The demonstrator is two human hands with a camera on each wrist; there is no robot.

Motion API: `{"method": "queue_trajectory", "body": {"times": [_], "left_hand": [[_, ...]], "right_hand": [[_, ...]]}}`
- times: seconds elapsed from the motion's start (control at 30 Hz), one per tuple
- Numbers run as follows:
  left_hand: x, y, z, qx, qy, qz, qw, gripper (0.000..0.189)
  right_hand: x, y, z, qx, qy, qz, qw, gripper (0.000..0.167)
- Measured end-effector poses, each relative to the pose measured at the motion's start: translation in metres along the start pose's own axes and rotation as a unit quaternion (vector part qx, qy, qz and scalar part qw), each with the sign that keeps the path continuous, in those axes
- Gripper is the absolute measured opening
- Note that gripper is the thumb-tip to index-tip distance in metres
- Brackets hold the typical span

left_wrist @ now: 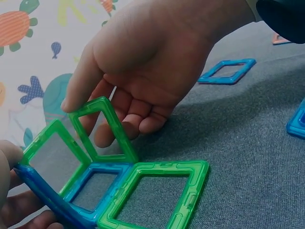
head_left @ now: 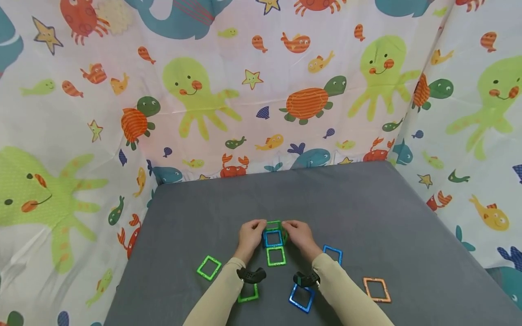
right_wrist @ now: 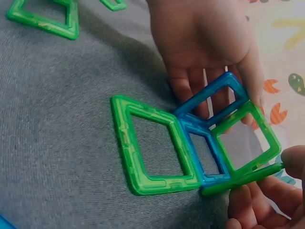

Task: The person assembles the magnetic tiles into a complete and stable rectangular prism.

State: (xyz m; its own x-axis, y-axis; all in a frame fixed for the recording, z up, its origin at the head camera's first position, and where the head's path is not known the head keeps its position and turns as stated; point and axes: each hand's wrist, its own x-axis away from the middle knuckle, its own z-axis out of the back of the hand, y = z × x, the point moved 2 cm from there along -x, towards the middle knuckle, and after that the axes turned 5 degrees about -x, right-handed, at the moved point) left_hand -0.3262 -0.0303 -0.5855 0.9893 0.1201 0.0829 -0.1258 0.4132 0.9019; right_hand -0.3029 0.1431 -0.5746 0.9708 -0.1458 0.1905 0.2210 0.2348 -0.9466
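Both hands are at a small build of square magnetic tile frames. A blue tile lies flat as its base, joined to a flat green tile on the near side. My left hand pinches a raised blue tile on the left side. On the right side my right hand pinches a raised green tile, thumb at its upper corner and fingers behind. Between these two, another green tile stands up along the far edge. The raised blue and far green tiles meet at a top corner.
Loose tiles lie around on the grey cloth: a green tile at left, a green one partly behind the left forearm, two blue tiles near the right arm, and an orange tile. A sea-animal curtain surrounds the table.
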Motion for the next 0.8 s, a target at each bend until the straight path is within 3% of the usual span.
{"method": "queue_trajectory", "body": {"times": [0.43,0.8], "left_hand": [[0.0020,-0.0012,0.0042,0.007,-0.037,0.024,0.9990,0.030],[0.0031,-0.0009,0.0078,0.004,-0.054,0.018,0.9984,0.034]], "right_hand": [[-0.0009,0.0003,-0.0026,0.024,-0.023,-0.020,0.9992,0.045],[-0.0034,-0.0058,-0.0024,0.044,-0.033,-0.022,0.9983,0.047]]}}
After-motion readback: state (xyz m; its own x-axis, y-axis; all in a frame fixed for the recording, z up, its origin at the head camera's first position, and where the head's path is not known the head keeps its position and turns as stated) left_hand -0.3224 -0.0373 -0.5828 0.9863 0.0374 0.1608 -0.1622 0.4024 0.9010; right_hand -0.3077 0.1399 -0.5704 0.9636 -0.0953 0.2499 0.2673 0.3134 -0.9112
